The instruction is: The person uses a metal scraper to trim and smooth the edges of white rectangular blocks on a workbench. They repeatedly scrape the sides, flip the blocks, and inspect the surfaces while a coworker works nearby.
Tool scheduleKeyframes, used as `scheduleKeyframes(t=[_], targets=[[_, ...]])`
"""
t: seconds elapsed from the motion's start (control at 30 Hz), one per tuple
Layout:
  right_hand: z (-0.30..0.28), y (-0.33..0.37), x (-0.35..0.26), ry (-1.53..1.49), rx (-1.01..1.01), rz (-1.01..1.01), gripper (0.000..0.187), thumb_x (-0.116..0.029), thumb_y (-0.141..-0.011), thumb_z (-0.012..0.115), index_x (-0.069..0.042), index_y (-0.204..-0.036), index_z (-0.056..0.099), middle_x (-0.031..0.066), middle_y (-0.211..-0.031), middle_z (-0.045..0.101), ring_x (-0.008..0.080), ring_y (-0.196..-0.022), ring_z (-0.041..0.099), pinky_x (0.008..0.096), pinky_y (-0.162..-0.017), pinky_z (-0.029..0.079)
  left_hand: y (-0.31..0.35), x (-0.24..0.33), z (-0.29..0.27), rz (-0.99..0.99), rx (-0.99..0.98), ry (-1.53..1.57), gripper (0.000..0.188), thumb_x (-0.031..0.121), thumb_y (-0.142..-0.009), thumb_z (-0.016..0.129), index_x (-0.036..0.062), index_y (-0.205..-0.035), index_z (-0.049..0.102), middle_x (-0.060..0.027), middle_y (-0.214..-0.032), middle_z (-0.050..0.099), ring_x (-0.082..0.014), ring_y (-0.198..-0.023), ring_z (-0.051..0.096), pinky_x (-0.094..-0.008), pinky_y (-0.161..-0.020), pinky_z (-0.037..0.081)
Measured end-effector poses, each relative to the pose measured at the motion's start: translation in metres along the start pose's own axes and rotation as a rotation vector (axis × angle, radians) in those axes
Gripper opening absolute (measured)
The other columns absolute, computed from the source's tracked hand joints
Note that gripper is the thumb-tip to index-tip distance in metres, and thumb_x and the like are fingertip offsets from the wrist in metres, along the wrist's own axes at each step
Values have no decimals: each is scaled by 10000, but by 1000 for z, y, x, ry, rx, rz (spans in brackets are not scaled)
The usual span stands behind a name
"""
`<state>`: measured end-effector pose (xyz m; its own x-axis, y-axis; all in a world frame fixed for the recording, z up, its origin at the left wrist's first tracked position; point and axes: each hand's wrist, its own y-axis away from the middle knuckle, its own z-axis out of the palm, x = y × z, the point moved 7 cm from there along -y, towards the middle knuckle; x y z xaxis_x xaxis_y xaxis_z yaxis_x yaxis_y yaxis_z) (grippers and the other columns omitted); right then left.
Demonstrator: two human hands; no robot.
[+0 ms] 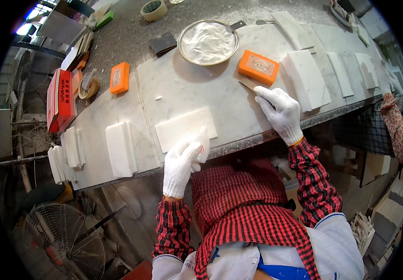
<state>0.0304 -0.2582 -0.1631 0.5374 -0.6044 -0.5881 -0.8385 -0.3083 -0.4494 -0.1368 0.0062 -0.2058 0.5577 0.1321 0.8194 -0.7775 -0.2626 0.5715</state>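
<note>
Stacks of white tiles are seen at the far left of the counter, near its front edge, with a thicker stack just beside them. A flat white tile lies near the front edge, and the left hand is held at its lower right corner, the gloved fingers closed on a small white tube whose tip is pointed at the tile. The step in hand is judged to be the applying of glue or filler to this tile. Further right, the right hand is laid on the counter with fingers loosely curled over a thin scraper, which touches an orange block; whether the scraper is truly gripped cannot be told. The next move is judged to call for the scraper to be lifted and carried left to the tile. Open room is left between tile and right hand, a bare strip of marble. A pan of white powder stands well behind, and a tall tile stack sits just beside the right hand, so a swing rightward is hemmed in. The counter edge runs close under both wrists.
</note>
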Motion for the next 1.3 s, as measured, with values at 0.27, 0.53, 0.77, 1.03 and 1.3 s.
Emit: scheduleKeyframes(t=[0.27, 0.53, 0.77, 1.03, 1.3], targets=[[-1, 0, -1, 15, 5, -13, 250, -155, -908, 830, -143, -1156, 804, 74, -873, 722, 269, -737, 711, 375, -662, 570, 2, 0, 0, -6, 21, 30, 249, 218, -1047, 647, -4, -1105, 744, -28, -785, 687, -63, -567, 560, -213, -509, 381], [0, 0, 0, 17, 2, -16, 246, -157, -912, 825, -145, -1157, 803, 76, -872, 721, 279, -740, 711, 377, -663, 569, 2, 2, 2, -6, 19, 36, 248, 220, -1041, 656, -1, -1108, 747, -30, -796, 687, -60, -572, 560, -213, -502, 377], [-1, 0, -1, 1, -2, -13, 242, -160, -917, 819, -139, -1158, 803, 79, -874, 718, 281, -737, 707, 376, -665, 567, 0, -5, 0, -12, 19, 58, 313, 285, -1029, 676, 16, -1162, 763, -45, -819, 710, -67, -580, 562, -220, -526, 411], [0, 0, 0, 12, -2, -17, 241, -176, -924, 814, -142, -1163, 803, 80, -875, 717, 280, -734, 704, 373, -665, 567, 3, 0, 0, 9, 33, 80, 258, 236, -1031, 666, 8, -1116, 753, -33, -796, 685, -68, -558, 549, -217, -504, 384], [0, 1, 1, 15, -5, -8, 247, -182, -926, 815, -149, -1170, 809, 73, -886, 728, 271, -739, 713, 372, -667, 571, 3, 2, 2, 4, 39, 55, 262, 244, -1039, 657, 10, -1109, 752, -38, -797, 686, -73, -559, 554, -223, -505, 385]])
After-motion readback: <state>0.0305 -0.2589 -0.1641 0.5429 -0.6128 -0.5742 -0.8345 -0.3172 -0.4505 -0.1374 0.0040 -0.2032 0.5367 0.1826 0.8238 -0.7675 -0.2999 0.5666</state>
